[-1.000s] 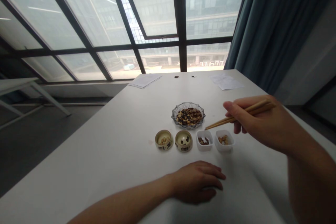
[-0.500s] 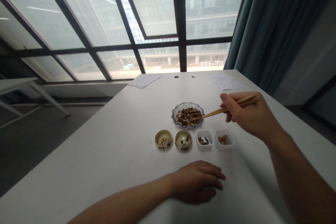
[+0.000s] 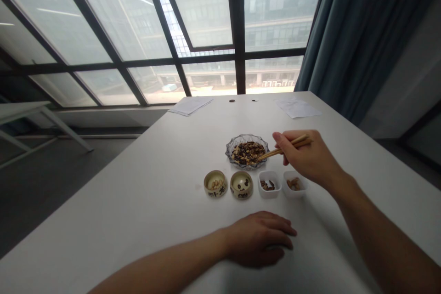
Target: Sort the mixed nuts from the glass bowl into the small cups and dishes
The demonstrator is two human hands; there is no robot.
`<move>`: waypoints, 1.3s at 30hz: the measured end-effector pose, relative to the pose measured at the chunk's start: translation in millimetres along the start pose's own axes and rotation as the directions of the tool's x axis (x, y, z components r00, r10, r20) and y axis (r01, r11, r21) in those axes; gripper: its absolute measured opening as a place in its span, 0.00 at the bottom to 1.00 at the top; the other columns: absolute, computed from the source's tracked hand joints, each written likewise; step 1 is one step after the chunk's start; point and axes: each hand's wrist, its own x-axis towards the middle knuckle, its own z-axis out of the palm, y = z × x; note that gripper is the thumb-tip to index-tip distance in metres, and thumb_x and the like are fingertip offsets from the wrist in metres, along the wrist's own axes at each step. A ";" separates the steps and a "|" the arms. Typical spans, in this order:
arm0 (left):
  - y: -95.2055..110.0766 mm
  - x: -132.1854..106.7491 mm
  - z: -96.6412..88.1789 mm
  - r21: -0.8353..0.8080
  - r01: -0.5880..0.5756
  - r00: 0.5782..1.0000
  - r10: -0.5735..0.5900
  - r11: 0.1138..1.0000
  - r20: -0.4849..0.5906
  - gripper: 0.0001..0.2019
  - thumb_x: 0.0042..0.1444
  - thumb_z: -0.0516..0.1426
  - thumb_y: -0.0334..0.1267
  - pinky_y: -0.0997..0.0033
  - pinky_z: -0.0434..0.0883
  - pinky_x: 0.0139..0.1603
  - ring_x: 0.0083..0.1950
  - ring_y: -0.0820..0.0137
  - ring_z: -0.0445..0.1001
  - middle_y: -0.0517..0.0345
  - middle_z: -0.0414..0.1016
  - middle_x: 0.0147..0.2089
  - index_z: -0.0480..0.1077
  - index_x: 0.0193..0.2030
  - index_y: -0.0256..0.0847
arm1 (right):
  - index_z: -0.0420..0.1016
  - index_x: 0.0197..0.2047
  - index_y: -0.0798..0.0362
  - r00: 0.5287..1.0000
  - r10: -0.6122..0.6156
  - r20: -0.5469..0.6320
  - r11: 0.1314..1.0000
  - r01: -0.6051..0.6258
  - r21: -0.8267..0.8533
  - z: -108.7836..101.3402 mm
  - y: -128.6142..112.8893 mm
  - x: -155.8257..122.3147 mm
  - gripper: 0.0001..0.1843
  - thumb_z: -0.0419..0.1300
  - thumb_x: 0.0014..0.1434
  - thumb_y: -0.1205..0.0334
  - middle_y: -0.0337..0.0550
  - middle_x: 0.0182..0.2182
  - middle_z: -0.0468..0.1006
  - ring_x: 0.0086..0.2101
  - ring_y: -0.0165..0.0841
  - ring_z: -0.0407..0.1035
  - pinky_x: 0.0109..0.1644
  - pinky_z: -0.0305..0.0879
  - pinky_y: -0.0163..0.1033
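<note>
My right hand [image 3: 303,154] grips a pair of wooden chopsticks [image 3: 279,150], whose tips reach into the mixed nuts and seeds [image 3: 248,151] at the right side of a scalloped glass bowl [image 3: 228,155]. Nearer to me stand four small containers in a row. A beige cup [image 3: 215,193] has pale nuts in it, and a second beige cup [image 3: 241,194] has a few dark seeds. One white plastic cup [image 3: 269,193] holds brown pieces; another white cup [image 3: 299,192] has lighter brown pieces. My left hand [image 3: 263,239] rests flat on the table, fingers stretched out, in front of the cups.
The white table [image 3: 138,220] runs toward a window wall. Papers [image 3: 191,106] lie at its far left corner and more paper [image 3: 298,108] at the far right. A blue curtain [image 3: 327,46] hangs on the right, and another table [image 3: 34,110] stands at the left.
My right hand has moved left and slightly down, pushing the chopstick tips further into the glass bowl. My left hand stays in place.
</note>
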 end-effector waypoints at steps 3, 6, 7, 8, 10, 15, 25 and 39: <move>0.7 0.4 -0.7 -0.004 0.005 1.000 -0.005 1.000 0.005 0.13 0.65 0.57 0.36 0.64 0.66 0.74 0.70 0.62 0.72 0.48 0.76 0.65 0.75 0.54 0.41 | 0.72 0.21 0.53 1.000 -0.012 0.015 1.000 0.012 -0.013 8.4 3.4 1.5 0.28 0.57 0.71 0.49 0.38 0.15 0.69 0.18 0.30 0.62 0.24 0.54 0.38; 1.0 0.6 -1.1 -0.009 0.009 1.000 -0.009 1.000 0.011 0.13 0.65 0.57 0.36 0.64 0.65 0.74 0.70 0.62 0.71 0.48 0.76 0.65 0.75 0.54 0.41 | 0.73 0.22 0.53 0.999 -0.006 0.034 1.000 0.006 -0.006 16.1 9.5 3.5 0.28 0.57 0.71 0.49 0.37 0.15 0.68 0.18 0.30 0.61 0.25 0.53 0.38; 1.0 0.6 -1.2 -0.009 0.009 1.000 -0.008 1.000 0.011 0.13 0.65 0.57 0.36 0.64 0.65 0.74 0.70 0.62 0.71 0.48 0.76 0.65 0.75 0.54 0.41 | 0.73 0.22 0.53 0.999 0.000 0.042 1.000 0.000 0.000 18.4 11.6 4.1 0.28 0.57 0.71 0.48 0.37 0.15 0.68 0.18 0.30 0.61 0.25 0.53 0.38; 1.0 0.6 -1.2 -0.008 0.006 1.000 -0.005 1.000 0.010 0.13 0.65 0.57 0.36 0.64 0.65 0.74 0.70 0.62 0.71 0.48 0.76 0.65 0.75 0.54 0.41 | 0.73 0.22 0.53 0.999 0.006 0.047 1.000 -0.007 0.005 20.4 13.6 4.7 0.28 0.57 0.71 0.48 0.37 0.15 0.68 0.18 0.30 0.61 0.25 0.53 0.38; 0.9 0.7 -1.2 -0.002 -0.001 1.000 0.002 1.000 0.007 0.13 0.65 0.56 0.36 0.64 0.66 0.73 0.70 0.62 0.71 0.48 0.76 0.65 0.75 0.54 0.40 | 0.72 0.21 0.53 0.998 0.019 0.057 1.000 -0.020 0.011 24.1 16.9 5.7 0.28 0.57 0.70 0.47 0.37 0.15 0.68 0.19 0.29 0.61 0.25 0.53 0.38; 0.3 0.5 0.3 0.008 0.000 1.000 0.000 1.000 0.001 0.13 0.65 0.56 0.37 0.64 0.66 0.73 0.70 0.62 0.72 0.48 0.77 0.65 0.76 0.53 0.40 | 0.70 0.20 0.53 0.996 0.045 0.071 0.999 -0.047 0.017 31.1 23.5 7.0 0.29 0.57 0.70 0.46 0.37 0.15 0.67 0.19 0.30 0.61 0.26 0.53 0.38; 2.4 1.0 -0.4 0.011 -0.006 1.000 0.006 1.000 -0.011 0.13 0.66 0.56 0.37 0.65 0.66 0.73 0.69 0.63 0.72 0.49 0.77 0.65 0.76 0.53 0.39 | 0.72 0.22 0.53 0.994 0.051 0.100 0.998 -0.055 0.037 37.1 27.1 7.7 0.28 0.58 0.69 0.45 0.37 0.15 0.68 0.19 0.30 0.61 0.26 0.53 0.37; -0.5 -0.3 0.8 -0.011 -0.003 1.000 0.003 1.000 0.001 0.13 0.64 0.57 0.36 0.64 0.65 0.74 0.70 0.62 0.71 0.47 0.76 0.65 0.75 0.54 0.40 | 0.72 0.23 0.53 0.997 0.044 0.055 0.998 -0.047 0.052 30.6 28.8 8.2 0.29 0.59 0.69 0.42 0.39 0.16 0.73 0.20 0.30 0.65 0.28 0.59 0.36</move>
